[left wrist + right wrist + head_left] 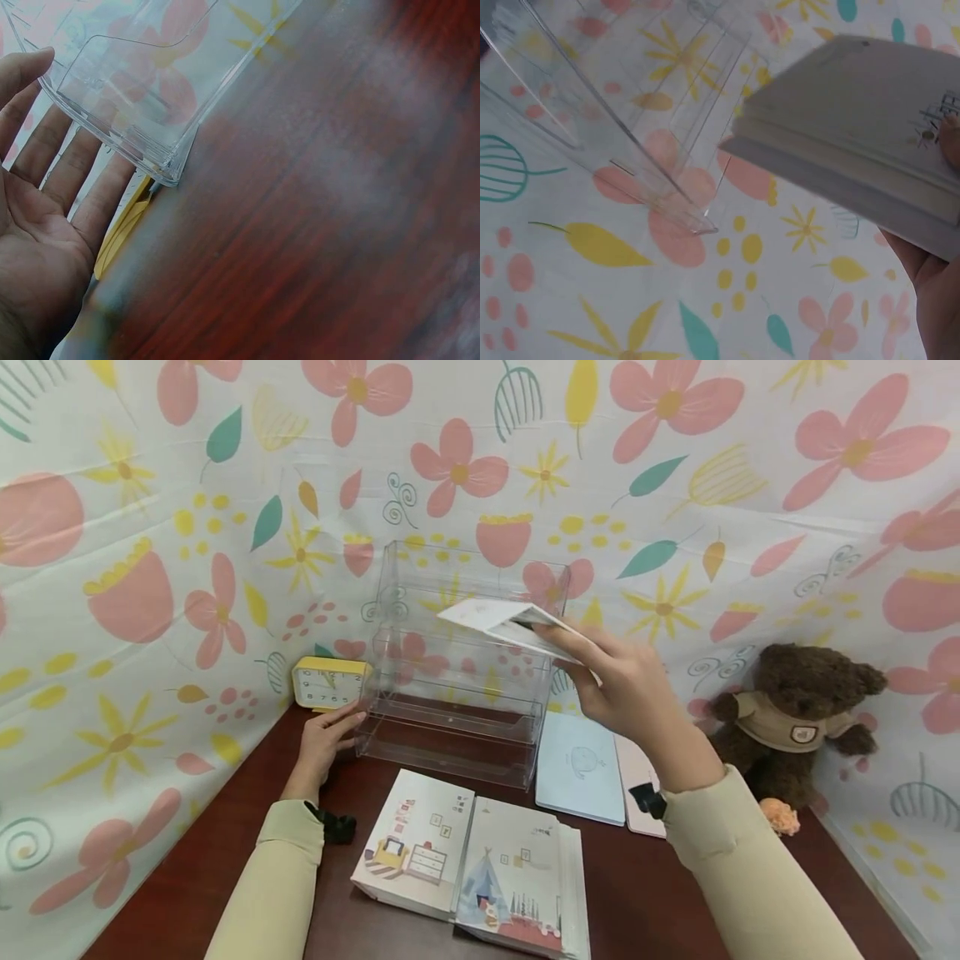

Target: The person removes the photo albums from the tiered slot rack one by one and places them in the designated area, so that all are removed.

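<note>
A clear tiered plastic rack [450, 756] stands on the dark red table against the flowered cloth. My left hand [322, 743] touches its left side; in the left wrist view that hand [56, 180] has its fingers extended along the plastic edge. Raised in front of the rack's upper right part, my right hand [626, 681] grips white notebooks [480, 614] between thumb and fingers. The right wrist view shows these notebooks [840, 112] stacked, with dark lettering on the top cover, apart from the rack [607, 97].
Two stacks of illustrated notebooks, the left one [420, 835] and the right one [513, 877], lie in front. A blue notebook [577, 768] and a pink one [637, 802] lie right of the rack. A yellow clock [330, 683] stands left; a brown teddy bear [795, 718] sits right beside an orange flower [780, 817].
</note>
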The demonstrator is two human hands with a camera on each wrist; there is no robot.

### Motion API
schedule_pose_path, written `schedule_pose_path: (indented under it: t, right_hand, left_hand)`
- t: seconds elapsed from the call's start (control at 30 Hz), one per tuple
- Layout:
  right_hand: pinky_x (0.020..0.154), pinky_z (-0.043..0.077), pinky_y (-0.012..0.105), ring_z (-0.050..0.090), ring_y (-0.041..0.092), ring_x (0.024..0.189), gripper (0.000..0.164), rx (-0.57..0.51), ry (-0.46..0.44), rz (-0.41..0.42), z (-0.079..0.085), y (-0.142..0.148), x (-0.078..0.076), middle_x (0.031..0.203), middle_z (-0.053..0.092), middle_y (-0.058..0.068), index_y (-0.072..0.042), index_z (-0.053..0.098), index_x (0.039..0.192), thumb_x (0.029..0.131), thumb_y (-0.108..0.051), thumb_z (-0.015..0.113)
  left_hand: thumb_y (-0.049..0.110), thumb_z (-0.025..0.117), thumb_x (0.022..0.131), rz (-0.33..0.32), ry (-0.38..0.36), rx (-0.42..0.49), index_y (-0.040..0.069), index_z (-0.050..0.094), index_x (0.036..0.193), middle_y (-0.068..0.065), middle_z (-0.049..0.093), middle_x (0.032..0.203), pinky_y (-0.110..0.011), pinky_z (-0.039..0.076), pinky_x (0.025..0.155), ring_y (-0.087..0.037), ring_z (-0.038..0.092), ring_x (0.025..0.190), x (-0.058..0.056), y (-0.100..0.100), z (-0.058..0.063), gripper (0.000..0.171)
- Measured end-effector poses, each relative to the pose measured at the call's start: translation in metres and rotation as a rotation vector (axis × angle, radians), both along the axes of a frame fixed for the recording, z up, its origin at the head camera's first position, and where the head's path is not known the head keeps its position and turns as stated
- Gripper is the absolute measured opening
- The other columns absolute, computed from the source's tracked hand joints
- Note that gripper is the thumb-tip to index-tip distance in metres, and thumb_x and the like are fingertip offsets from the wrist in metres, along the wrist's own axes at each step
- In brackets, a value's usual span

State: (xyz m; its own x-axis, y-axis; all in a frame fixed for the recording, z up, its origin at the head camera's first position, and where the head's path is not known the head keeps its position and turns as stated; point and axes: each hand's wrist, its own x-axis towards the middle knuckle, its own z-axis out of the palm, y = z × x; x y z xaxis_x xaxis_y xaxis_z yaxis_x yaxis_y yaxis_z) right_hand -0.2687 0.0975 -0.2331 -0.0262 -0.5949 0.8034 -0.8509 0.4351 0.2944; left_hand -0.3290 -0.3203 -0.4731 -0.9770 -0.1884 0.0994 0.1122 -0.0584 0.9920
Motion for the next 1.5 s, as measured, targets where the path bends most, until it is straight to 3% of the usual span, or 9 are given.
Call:
schedule_pose_path:
  t: [0.3, 0.43, 0.57, 0.87, 1.13, 1.23, 1.3, 1.37, 1.5]
  right_hand:
    - [0.049, 0.038, 0.025, 0.053, 0.013, 0.058, 0.032, -0.054, -0.111, 0.089, -0.05, 0.037, 0.028, 0.113, 0.072, 0.012, -0.005, 0.068, 0.126, 0.104, -0.027, 0.059]
    - [0.064, 0.052, 0.021, 0.069, 0.014, 0.078, 0.037, -0.111, -0.197, 0.088, -0.073, 0.05, 0.044, 0.114, 0.073, 0.012, -0.002, 0.07, 0.124, 0.103, -0.032, 0.061]
    - [0.078, 0.055, 0.018, 0.071, 0.011, 0.093, 0.039, -0.173, -0.23, 0.11, -0.089, 0.059, 0.055, 0.11, 0.074, 0.012, 0.001, 0.071, 0.119, 0.101, -0.032, 0.063]
    - [0.081, 0.054, 0.017, 0.069, 0.008, 0.099, 0.037, -0.173, -0.317, 0.177, -0.098, 0.07, 0.058, 0.111, 0.074, 0.011, 0.004, 0.072, 0.119, 0.1, -0.027, 0.066]
    - [0.074, 0.054, 0.018, 0.068, 0.006, 0.099, 0.033, -0.07, -0.413, 0.186, -0.109, 0.1, 0.066, 0.115, 0.073, 0.011, 0.002, 0.071, 0.122, 0.097, -0.019, 0.071]
    - [0.091, 0.051, 0.018, 0.067, 0.006, 0.102, 0.035, -0.054, -0.46, 0.175, -0.112, 0.114, 0.071, 0.116, 0.073, 0.009, 0.003, 0.071, 0.122, 0.09, -0.01, 0.077]
    - [0.101, 0.046, 0.018, 0.067, 0.006, 0.106, 0.042, -0.049, -0.513, 0.174, -0.114, 0.127, 0.072, 0.118, 0.072, 0.009, 0.003, 0.07, 0.123, 0.083, 0.0, 0.08]
    - [0.101, 0.048, 0.021, 0.068, 0.01, 0.108, 0.051, -0.048, -0.606, 0.208, -0.116, 0.141, 0.071, 0.123, 0.071, 0.011, 0.006, 0.068, 0.125, 0.076, 0.011, 0.079]
    - [0.075, 0.06, 0.027, 0.072, 0.019, 0.1, 0.062, -0.062, -0.897, 0.315, -0.115, 0.168, 0.069, 0.127, 0.068, 0.013, 0.012, 0.058, 0.133, 0.074, 0.029, 0.067]
  left_hand:
    - [0.04, 0.077, 0.091, 0.014, 0.01, -0.026, 0.011, 0.059, 0.143, -0.01, 0.051, 0.149, -0.032, 0.058, 0.088, -0.009, 0.062, 0.112, 0.0, 0.0, 0.002, 0.062]
    - [0.041, 0.076, 0.09, 0.006, -0.003, -0.037, 0.012, 0.058, 0.144, -0.008, 0.049, 0.152, -0.03, 0.058, 0.088, -0.009, 0.061, 0.114, 0.0, 0.0, 0.001, 0.063]
    - [0.04, 0.076, 0.091, -0.004, 0.01, -0.045, 0.011, 0.057, 0.144, -0.009, 0.048, 0.153, -0.027, 0.057, 0.088, -0.006, 0.062, 0.112, 0.001, -0.001, 0.0, 0.063]
    - [0.039, 0.076, 0.091, 0.026, 0.018, -0.063, 0.008, 0.057, 0.143, -0.01, 0.052, 0.148, -0.021, 0.057, 0.085, 0.001, 0.064, 0.102, 0.004, 0.0, 0.001, 0.064]
    - [0.035, 0.078, 0.091, 0.029, 0.033, -0.039, 0.005, 0.058, 0.142, -0.013, 0.05, 0.15, -0.021, 0.058, 0.082, 0.001, 0.066, 0.099, 0.003, 0.003, 0.0, 0.062]
    - [0.035, 0.077, 0.091, 0.026, 0.039, -0.048, 0.004, 0.057, 0.142, -0.014, 0.05, 0.15, -0.021, 0.058, 0.082, 0.001, 0.066, 0.099, 0.001, 0.002, 0.001, 0.063]
    - [0.036, 0.078, 0.091, 0.026, 0.04, -0.053, 0.004, 0.057, 0.142, -0.013, 0.05, 0.15, -0.021, 0.058, 0.082, 0.001, 0.066, 0.1, 0.001, 0.003, 0.001, 0.064]
    - [0.036, 0.077, 0.091, 0.023, 0.041, -0.055, 0.005, 0.057, 0.142, -0.009, 0.053, 0.147, -0.021, 0.057, 0.082, 0.001, 0.065, 0.101, 0.001, 0.002, 0.001, 0.064]
    - [0.035, 0.078, 0.091, 0.021, 0.04, -0.04, 0.005, 0.057, 0.142, 0.005, 0.066, 0.131, -0.021, 0.058, 0.081, 0.001, 0.065, 0.101, 0.003, 0.002, 0.001, 0.063]
